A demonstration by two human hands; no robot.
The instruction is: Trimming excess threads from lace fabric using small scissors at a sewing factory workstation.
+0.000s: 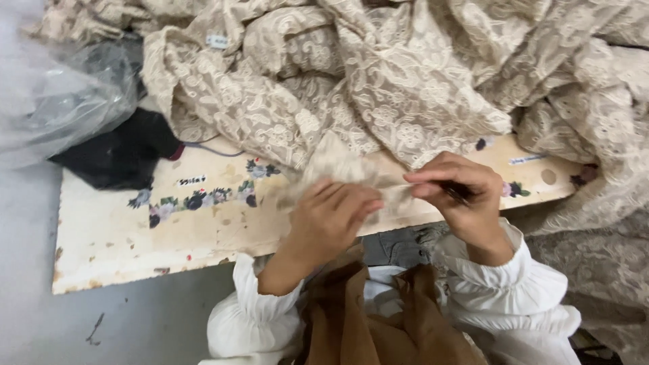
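Observation:
My left hand (329, 217) pinches a small piece of beige lace fabric (338, 165) over the front edge of a worn cream board with flower prints (135, 223). My right hand (460, 196) grips the same lace piece on its right side and also holds a small dark tool (458, 193) between the fingers; what kind of tool it is I cannot tell. Both wrists wear white gathered sleeves. The lace between the hands is blurred.
A big heap of beige lace cloth (378, 74) covers the back and right of the board and hangs off to the right. A clear plastic bag (61, 101) and a black cloth (122, 152) lie at the left. Brown fabric (365, 318) rests on my lap.

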